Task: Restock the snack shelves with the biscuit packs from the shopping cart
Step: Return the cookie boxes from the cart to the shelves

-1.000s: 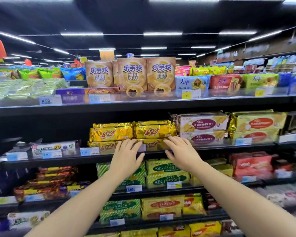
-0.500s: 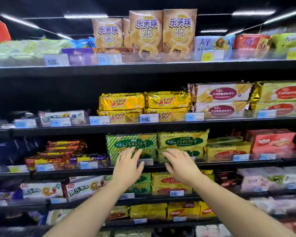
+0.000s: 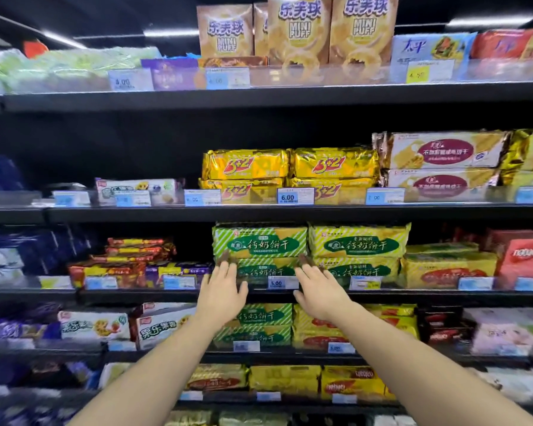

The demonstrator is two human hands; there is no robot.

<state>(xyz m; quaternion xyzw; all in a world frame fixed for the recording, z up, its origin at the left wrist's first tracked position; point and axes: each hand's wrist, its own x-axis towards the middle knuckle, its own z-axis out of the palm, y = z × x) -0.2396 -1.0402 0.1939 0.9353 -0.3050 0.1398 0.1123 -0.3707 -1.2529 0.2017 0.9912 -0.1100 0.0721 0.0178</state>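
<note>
Two stacks of green biscuit packs [image 3: 259, 244] were seen side by side on a dark shelf [image 3: 443, 295], each stack two packs high. The left hand [image 3: 220, 290] was held up in front of the lower pack of the left stack, and the right hand [image 3: 320, 292] in front of the lower pack of the right stack. Both hands were spread flat with straight fingers, and nothing was gripped in either. The fingertips were blurred, so contact with the packs could not be told.

A price tag [image 3: 282, 282] marked 5.00 was fixed to the shelf edge between the two hands. At 3 o'clock from the green stacks, yellow packs [image 3: 450, 269] were set just beside them, with a red box [image 3: 523, 259] further out. At 9 o'clock, red and purple packs [image 3: 111, 272] were piled. At 12 o'clock, on the shelf above, gold packs [image 3: 246, 164] marked 3+2 were stacked two high behind a 6.00 tag [image 3: 294, 195]. Tan boxes [image 3: 299, 29] marked MINI PUFF were stood upright on the top shelf.
</note>
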